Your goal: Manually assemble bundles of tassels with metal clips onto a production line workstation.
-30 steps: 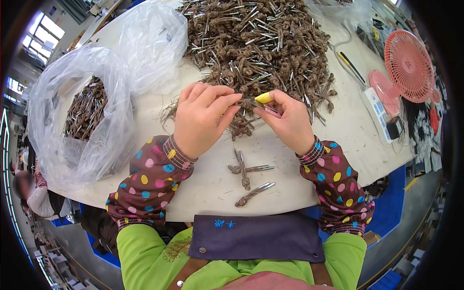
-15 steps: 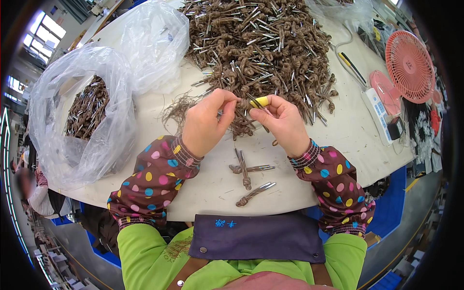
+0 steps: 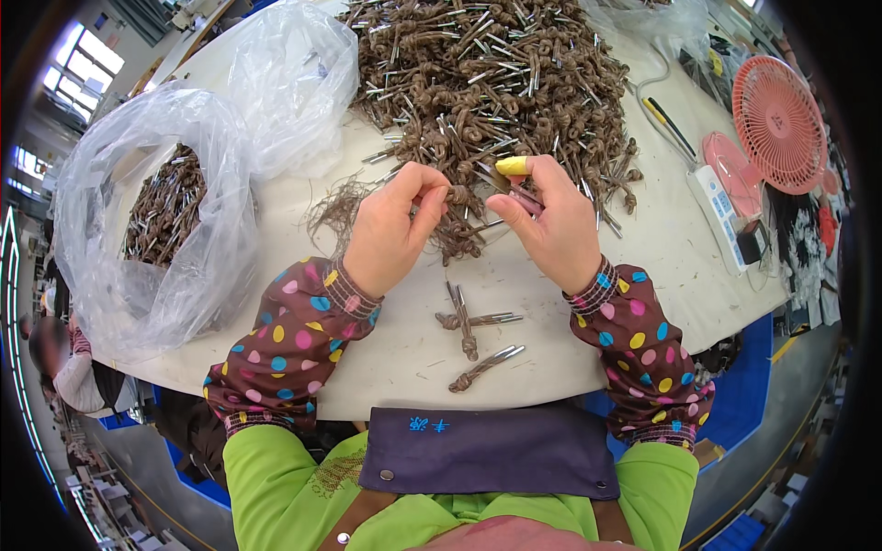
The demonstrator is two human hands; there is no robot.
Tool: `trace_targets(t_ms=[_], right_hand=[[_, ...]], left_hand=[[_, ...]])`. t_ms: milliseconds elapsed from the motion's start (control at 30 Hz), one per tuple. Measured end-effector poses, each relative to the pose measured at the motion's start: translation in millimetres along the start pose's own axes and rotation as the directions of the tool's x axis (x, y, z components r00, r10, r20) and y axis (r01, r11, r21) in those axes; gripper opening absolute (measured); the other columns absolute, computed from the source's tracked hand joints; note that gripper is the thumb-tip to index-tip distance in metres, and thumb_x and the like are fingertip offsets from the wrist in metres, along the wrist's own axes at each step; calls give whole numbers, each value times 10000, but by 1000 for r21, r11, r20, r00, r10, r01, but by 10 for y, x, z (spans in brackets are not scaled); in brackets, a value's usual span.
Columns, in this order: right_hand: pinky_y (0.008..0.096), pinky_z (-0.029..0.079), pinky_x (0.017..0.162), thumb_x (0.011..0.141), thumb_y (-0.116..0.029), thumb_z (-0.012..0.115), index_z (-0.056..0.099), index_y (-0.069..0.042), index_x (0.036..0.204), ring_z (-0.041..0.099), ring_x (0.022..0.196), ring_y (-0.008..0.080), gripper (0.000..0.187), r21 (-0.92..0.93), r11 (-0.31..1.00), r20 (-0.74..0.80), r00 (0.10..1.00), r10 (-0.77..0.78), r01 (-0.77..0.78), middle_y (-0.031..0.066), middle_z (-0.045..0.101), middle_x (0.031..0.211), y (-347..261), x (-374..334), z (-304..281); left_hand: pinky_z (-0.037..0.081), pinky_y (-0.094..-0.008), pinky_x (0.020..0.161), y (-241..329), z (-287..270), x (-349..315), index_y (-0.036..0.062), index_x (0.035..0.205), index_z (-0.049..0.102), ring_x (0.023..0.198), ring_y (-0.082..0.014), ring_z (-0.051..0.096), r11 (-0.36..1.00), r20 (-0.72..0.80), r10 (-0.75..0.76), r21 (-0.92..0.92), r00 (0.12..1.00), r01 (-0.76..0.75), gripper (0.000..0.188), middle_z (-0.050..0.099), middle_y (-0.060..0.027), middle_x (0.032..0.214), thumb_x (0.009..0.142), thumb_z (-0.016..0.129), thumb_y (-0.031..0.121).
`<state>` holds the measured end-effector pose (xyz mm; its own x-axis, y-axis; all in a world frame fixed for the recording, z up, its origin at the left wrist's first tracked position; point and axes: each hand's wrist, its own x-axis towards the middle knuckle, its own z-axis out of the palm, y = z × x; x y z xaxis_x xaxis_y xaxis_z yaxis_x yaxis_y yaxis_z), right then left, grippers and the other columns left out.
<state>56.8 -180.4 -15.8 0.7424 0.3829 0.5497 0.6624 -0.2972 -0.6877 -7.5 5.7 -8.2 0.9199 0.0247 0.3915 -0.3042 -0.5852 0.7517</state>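
Observation:
My left hand (image 3: 395, 225) pinches a knotted brown cord (image 3: 458, 195) between thumb and fingertips, in front of a big heap. My right hand (image 3: 562, 220), with yellow tape (image 3: 511, 166) round a fingertip, grips small thread snips (image 3: 496, 179). Their metal blades point left toward the cord, and the handle lies partly hidden in the palm. Behind both hands rises the heap of knotted brown cords (image 3: 487, 83) with shiny metal tips. Nearer me, several such cords lie on the table: a crossed pair (image 3: 464, 321) and a slanting cord (image 3: 482, 369). Loose brown threads (image 3: 342, 209) lie left of my left hand.
On the left, a clear plastic bag (image 3: 92, 275) holds more knotted cords (image 3: 170, 207). Another clear bag (image 3: 289, 87) lies behind it. To the right are a pink fan (image 3: 779, 124), a white power strip (image 3: 718, 216) and a yellow-and-black tool (image 3: 669, 127). A person (image 3: 78, 376) sits far left.
My right hand has moved slightly right and turned, its fingers more spread and the snips drawn away from the cord. My left hand stays nearly in place.

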Motion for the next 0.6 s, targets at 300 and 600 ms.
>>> trace_targets(t_ms=[300, 600], right_hand=[[276, 415, 452, 785, -327, 674, 579, -143, 790, 546, 526, 161, 207, -483, 800, 101, 930, -353, 356, -13, 511, 685, -77, 22, -61], [265, 403, 449, 780, -324, 670, 569, -149, 763, 534, 519, 150, 202, -513, 769, 107, 918, -383, 381, -21, 487, 669, -112, 19, -91]], left_hand=[[483, -244, 640, 21, 23, -11, -6, 937, 543, 693, -133, 618, 994, 4, 52, 94, 999, -52, 59, 598, -67, 779, 888, 544, 27], [484, -247, 634, 37, 27, 1, -1, 925, 549, 685, -139, 616, 991, -7, 76, 108, 997, -75, 50, 608, -71, 774, 879, 552, 19]])
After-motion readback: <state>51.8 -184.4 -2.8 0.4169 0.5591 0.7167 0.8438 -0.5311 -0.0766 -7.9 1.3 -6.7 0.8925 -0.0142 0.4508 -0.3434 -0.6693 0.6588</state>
